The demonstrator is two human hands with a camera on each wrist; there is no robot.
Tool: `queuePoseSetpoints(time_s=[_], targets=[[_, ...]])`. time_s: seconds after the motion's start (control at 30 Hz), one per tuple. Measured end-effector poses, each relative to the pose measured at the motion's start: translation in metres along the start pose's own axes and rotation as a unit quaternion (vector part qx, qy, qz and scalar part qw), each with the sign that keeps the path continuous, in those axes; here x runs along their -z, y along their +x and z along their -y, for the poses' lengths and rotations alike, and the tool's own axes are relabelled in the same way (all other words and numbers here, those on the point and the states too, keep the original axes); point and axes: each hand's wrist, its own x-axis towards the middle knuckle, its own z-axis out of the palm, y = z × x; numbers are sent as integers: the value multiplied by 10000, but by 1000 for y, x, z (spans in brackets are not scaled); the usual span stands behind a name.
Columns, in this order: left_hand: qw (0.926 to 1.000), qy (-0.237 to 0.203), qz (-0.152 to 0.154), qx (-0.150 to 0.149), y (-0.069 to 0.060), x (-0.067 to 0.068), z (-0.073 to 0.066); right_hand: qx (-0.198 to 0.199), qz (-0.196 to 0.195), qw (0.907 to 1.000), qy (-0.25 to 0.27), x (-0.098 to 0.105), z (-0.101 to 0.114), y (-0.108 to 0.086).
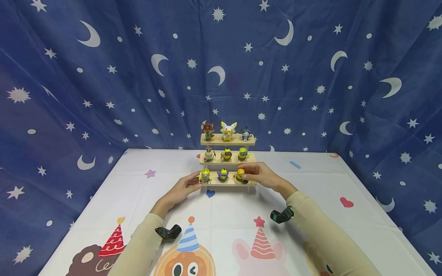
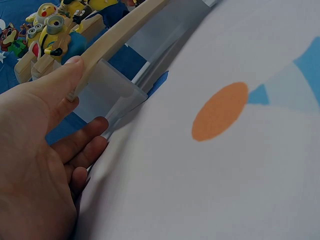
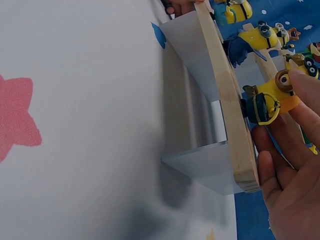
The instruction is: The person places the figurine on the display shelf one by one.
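A three-tier wooden display stand (image 1: 215, 183) with clear supports holds rows of small figurines. At the left end of its lowest board, my left hand (image 1: 181, 190) grips the wood between thumb and index finger; the other fingers are loosely bent below, as the left wrist view shows. On the right, my right hand (image 1: 263, 175) pinches a yellow one-eyed Minion figurine (image 3: 270, 95) by its head, over the right end of that board. A caped Minion figurine (image 1: 222, 175) stands in the middle, and another Minion figurine (image 1: 205, 175) is near my left fingers.
The middle board (image 1: 217, 161) bears three Minion figurines. On the top board (image 1: 215, 142) stand a fox figurine (image 1: 207, 131), a white-hooded yellow figurine (image 1: 228, 132) and a dark blue-hatted figurine (image 1: 246, 134). A printed white tablecloth (image 1: 224, 214) lies underneath, with a blue starry curtain (image 1: 241, 69) behind.
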Motion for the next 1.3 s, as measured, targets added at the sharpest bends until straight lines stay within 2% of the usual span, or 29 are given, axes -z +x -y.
queuePoseSetpoints(time_s=[0.63, 0.97, 1.1, 1.3], targets=[[10000, 48, 21, -2, 0, 1, 0, 34, -29, 10000, -68, 0, -3, 1], [9998, 98, 88, -171, 0, 3, 1, 65, -29, 10000, 59, 8, 1, -4], [9998, 90, 78, -142, 0, 3, 0, 120, -26, 9998, 133, 12, 1, -9], [9999, 82, 69, -135, 0, 3, 0, 206, -219, 9993, 231, 19, 3, -17]])
